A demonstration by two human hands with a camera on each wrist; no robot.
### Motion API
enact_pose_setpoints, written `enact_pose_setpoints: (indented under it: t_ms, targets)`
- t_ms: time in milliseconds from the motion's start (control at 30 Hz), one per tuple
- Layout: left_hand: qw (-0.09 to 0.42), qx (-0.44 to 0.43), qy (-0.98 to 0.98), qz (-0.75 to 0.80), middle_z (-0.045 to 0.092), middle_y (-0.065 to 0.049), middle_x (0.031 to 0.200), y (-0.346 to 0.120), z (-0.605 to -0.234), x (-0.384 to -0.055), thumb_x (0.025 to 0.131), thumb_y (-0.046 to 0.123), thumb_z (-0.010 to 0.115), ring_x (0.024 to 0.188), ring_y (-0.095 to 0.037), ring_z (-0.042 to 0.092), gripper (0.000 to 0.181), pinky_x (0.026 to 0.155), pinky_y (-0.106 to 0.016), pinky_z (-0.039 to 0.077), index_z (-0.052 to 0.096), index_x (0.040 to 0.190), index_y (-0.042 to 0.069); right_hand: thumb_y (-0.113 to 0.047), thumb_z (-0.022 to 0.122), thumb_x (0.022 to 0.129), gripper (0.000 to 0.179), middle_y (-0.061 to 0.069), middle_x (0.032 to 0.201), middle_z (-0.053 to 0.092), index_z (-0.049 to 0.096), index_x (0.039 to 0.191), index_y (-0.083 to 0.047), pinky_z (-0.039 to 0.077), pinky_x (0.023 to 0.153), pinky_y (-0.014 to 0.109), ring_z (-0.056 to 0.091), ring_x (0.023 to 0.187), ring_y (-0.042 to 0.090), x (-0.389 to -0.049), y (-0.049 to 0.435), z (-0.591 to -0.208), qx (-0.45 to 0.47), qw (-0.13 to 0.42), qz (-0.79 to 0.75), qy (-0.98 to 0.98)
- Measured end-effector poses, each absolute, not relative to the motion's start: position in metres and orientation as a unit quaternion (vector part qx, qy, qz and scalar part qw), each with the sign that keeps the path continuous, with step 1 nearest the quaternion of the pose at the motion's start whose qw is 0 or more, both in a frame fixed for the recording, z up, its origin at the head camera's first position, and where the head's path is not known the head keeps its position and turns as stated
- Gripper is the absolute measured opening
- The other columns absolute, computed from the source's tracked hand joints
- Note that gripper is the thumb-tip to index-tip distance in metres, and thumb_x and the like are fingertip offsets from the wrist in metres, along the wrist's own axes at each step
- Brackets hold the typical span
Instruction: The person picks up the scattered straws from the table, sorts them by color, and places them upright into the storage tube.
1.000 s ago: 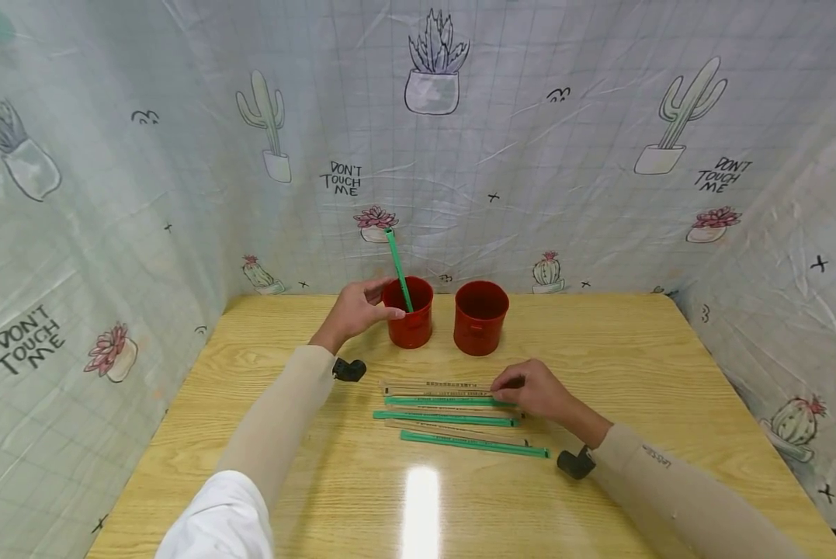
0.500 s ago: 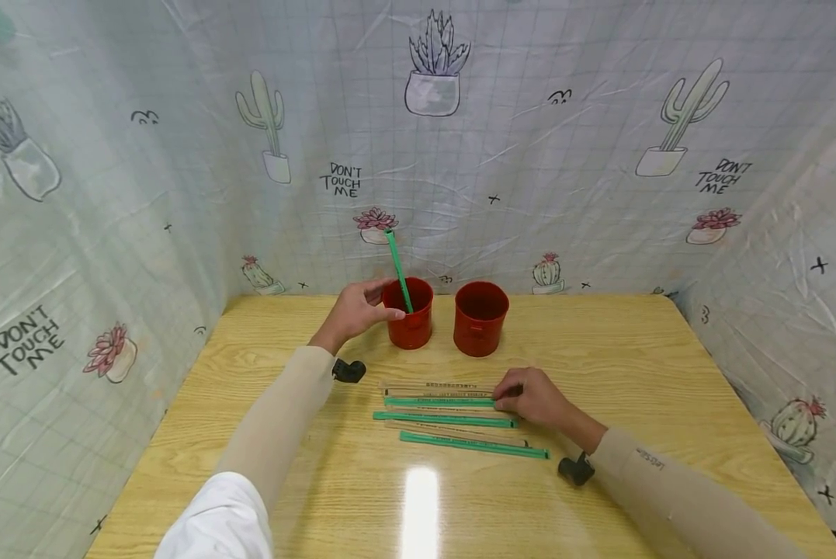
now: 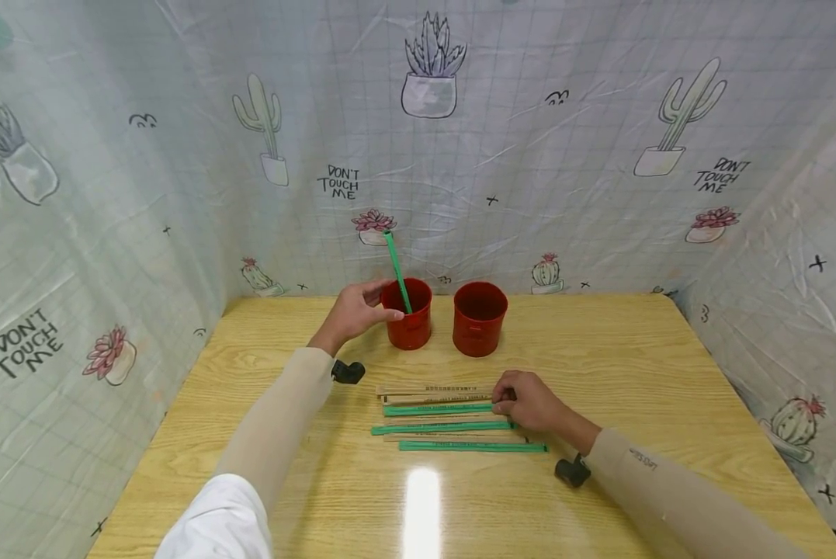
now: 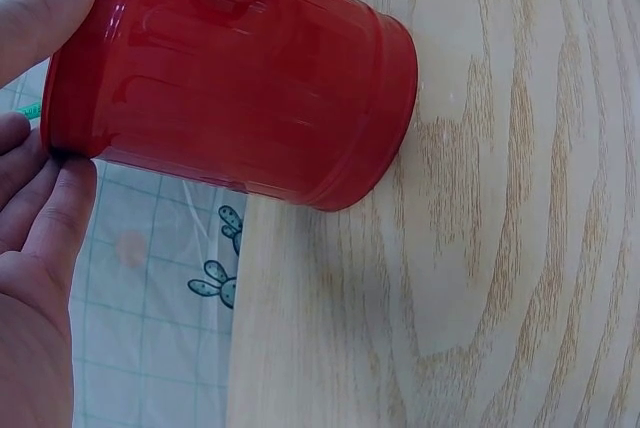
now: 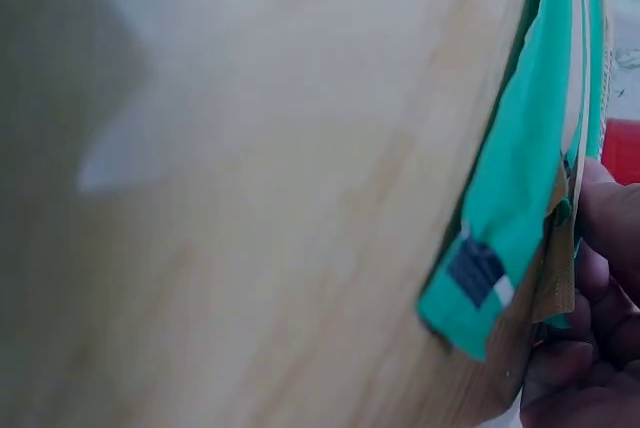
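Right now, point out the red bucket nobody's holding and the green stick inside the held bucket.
Unheld red bucket (image 3: 480, 334): head view, on its front wall.
Green stick (image 3: 398, 272): head view, middle of its shaft.

The strips (image 3: 442, 428) have pivoted, left ends nearer the person, and the right hand (image 3: 529, 401) edged nearer.

head: high, downward | left wrist: close, shares bucket (image 4: 250, 88) | right wrist: close, shares strips (image 5: 516, 148)
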State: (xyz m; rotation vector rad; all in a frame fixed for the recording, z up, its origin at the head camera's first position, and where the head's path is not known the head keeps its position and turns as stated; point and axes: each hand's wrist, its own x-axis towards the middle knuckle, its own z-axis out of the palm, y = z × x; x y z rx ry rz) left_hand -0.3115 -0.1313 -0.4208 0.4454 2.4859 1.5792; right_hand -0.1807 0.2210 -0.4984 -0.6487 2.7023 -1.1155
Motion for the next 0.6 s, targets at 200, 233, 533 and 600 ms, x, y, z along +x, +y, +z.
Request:
enact_pose_setpoints:
  t_ms: [200,233,533,600]
  targets:
    - [0.083,0.147,0.833,0.528,0.05,-0.011,0.161,-0.133,-0.422,-0.312,0.088,0.029,0.086,0.148,-0.032,0.051,0.078,0.121,-0.044,0.046,0.051,0.154,0.007,-0.008,0.07,0.099,0.012,-0.003,0.087,0.059,0.068,0.089,-0.014,0.043,0.069,0.022,0.048,0.08,0.011,-0.181,0.219,-0.496,-0.213,0.083,-0.328,0.916]
    - [0.083,0.146,0.833,0.527,0.05,-0.011,0.161,-0.133,-0.422,-0.312,0.088,0.029,0.086,0.148,-0.032,0.051,0.078,0.12,-0.044,0.046,0.051,0.154,0.007,-0.008,0.069,0.099,0.012,-0.003,0.088,0.059,0.067,0.089,-0.014,0.043,0.07,0.022,0.048,0.081,0.011,-0.181,0.219,-0.496,-0.212,0.085,-0.327,0.917]
    - [0.084,0.146,0.834,0.526,0.05,-0.011,0.161,-0.131,-0.421,-0.311,0.088,0.028,0.085,0.148,-0.032,0.051,0.078,0.12,-0.044,0.046,0.05,0.155,0.007,-0.008,0.064,0.102,0.005,-0.001,0.094,0.061,0.068,0.103,-0.012,0.049,0.074,0.022,0.053,0.088,0.013,-0.182,0.223,-0.479,-0.215,0.089,-0.394,0.889]
    - [0.083,0.145,0.833,0.528,0.05,-0.011,0.161,-0.131,-0.421,-0.311,0.088,0.028,0.086,0.148,-0.032,0.051,0.078,0.121,-0.044,0.045,0.05,0.155,0.007,-0.006,0.063,0.102,0.009,0.0,0.095,0.062,0.07,0.107,-0.009,0.05,0.075,0.022,0.053,0.088,0.012,-0.183,0.222,-0.473,-0.236,0.078,-0.402,0.881]
